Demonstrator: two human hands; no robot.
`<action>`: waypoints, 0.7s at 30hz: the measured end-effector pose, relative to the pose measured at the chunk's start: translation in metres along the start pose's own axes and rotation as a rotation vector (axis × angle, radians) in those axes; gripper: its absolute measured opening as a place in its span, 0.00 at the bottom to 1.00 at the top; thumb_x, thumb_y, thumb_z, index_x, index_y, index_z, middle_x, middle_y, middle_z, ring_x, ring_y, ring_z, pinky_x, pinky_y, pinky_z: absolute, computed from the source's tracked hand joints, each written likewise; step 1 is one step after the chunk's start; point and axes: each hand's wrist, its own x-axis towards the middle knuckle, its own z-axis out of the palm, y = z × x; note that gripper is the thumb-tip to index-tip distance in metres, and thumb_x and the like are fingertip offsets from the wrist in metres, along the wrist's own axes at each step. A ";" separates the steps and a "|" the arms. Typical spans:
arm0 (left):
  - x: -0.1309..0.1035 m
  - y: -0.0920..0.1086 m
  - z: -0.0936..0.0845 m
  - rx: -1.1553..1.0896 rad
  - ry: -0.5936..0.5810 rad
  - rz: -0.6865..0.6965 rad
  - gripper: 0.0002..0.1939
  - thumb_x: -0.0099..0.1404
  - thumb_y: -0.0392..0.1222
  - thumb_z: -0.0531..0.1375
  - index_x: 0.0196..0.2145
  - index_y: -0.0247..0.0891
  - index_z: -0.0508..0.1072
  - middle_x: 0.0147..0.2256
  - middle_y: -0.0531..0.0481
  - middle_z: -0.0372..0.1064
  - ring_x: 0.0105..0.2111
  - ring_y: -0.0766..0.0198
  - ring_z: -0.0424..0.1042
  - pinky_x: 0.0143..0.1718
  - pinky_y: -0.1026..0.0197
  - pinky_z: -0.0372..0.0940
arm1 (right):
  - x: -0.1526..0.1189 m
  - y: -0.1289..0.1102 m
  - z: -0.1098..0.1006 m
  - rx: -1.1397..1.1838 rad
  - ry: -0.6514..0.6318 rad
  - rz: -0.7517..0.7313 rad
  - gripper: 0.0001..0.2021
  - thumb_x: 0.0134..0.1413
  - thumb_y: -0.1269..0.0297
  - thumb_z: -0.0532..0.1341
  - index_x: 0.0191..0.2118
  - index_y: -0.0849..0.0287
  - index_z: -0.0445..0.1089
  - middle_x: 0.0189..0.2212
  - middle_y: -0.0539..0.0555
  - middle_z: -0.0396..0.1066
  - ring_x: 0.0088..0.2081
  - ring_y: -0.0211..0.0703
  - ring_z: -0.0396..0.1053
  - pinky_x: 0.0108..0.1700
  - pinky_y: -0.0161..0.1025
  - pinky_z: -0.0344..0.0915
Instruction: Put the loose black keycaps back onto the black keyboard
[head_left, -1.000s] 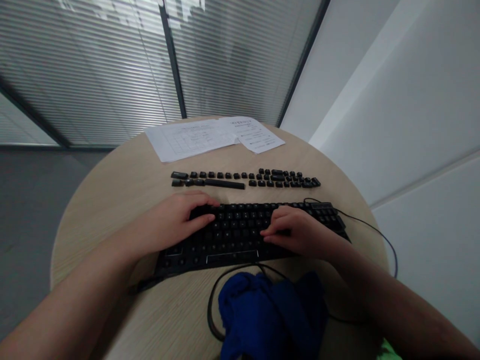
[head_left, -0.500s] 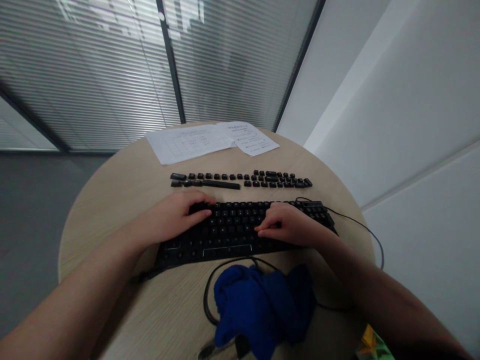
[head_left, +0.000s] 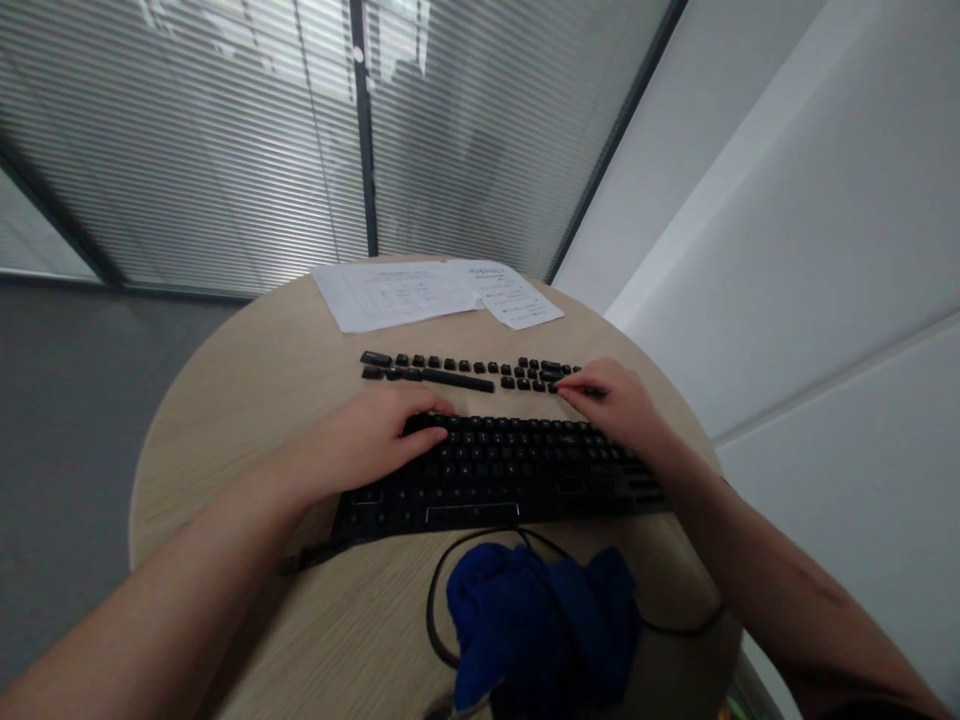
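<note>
A black keyboard [head_left: 487, 470] lies across the round table, some lower rows looking bare of caps. My left hand [head_left: 382, 430] rests on its upper left part, thumb and fingers apart, holding nothing. Behind the keyboard, loose black keycaps [head_left: 480, 368] lie in rows, with a long bar-shaped keycap [head_left: 457, 380] among them. My right hand [head_left: 611, 400] is over the right part of these rows, thumb and index finger pinched together at a keycap. Whether that keycap is gripped is too small to tell. The hand covers the rightmost keycaps.
Printed papers [head_left: 412, 293] lie at the back of the wooden table [head_left: 225, 400]. A blue cloth [head_left: 540, 620] sits in front of the keyboard, with a black cable [head_left: 433, 610] looping beside it. Glass panels with blinds stand behind, a white wall at the right.
My right hand has moved from the keyboard's middle, back and to the right, to the loose keycaps. My left hand stays on the keyboard. The camera view has shifted slightly.
</note>
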 end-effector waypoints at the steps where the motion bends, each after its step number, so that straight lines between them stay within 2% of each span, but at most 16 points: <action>1: 0.000 0.001 0.000 -0.008 0.005 0.008 0.16 0.69 0.48 0.55 0.48 0.42 0.78 0.47 0.46 0.78 0.47 0.54 0.76 0.53 0.50 0.67 | 0.011 0.003 0.001 -0.030 -0.044 -0.012 0.07 0.63 0.62 0.64 0.38 0.55 0.81 0.34 0.54 0.78 0.39 0.45 0.73 0.47 0.46 0.67; 4: -0.001 0.000 0.000 -0.027 0.010 0.020 0.14 0.69 0.47 0.56 0.47 0.43 0.78 0.46 0.46 0.78 0.46 0.54 0.76 0.52 0.51 0.68 | 0.047 0.013 0.010 -0.116 -0.171 0.012 0.06 0.61 0.64 0.65 0.39 0.55 0.81 0.37 0.54 0.79 0.43 0.47 0.73 0.52 0.48 0.66; 7: -0.002 -0.001 0.000 -0.039 0.018 0.025 0.14 0.69 0.46 0.56 0.46 0.44 0.78 0.45 0.47 0.79 0.45 0.54 0.76 0.51 0.51 0.68 | 0.079 0.025 0.025 -0.184 -0.246 0.118 0.05 0.59 0.66 0.66 0.40 0.55 0.81 0.40 0.55 0.79 0.47 0.50 0.73 0.55 0.49 0.65; 10: -0.002 -0.001 -0.001 -0.050 0.027 0.015 0.14 0.68 0.46 0.56 0.45 0.43 0.79 0.44 0.46 0.79 0.44 0.54 0.77 0.50 0.51 0.68 | 0.100 0.035 0.039 -0.214 -0.347 0.230 0.07 0.58 0.67 0.67 0.41 0.56 0.82 0.42 0.57 0.79 0.47 0.50 0.73 0.53 0.47 0.67; 15: -0.003 0.001 -0.001 -0.044 0.022 0.001 0.14 0.68 0.46 0.56 0.45 0.42 0.79 0.43 0.46 0.79 0.46 0.52 0.76 0.50 0.50 0.68 | 0.111 0.045 0.049 -0.209 -0.517 0.227 0.06 0.56 0.68 0.68 0.39 0.57 0.82 0.37 0.55 0.79 0.40 0.45 0.74 0.44 0.41 0.68; 21: -0.002 -0.001 0.000 -0.045 0.006 0.011 0.15 0.68 0.46 0.57 0.47 0.43 0.79 0.45 0.46 0.78 0.46 0.53 0.76 0.52 0.50 0.68 | 0.113 0.052 0.057 -0.179 -0.541 0.217 0.06 0.55 0.71 0.66 0.38 0.59 0.81 0.33 0.54 0.78 0.35 0.42 0.72 0.39 0.39 0.66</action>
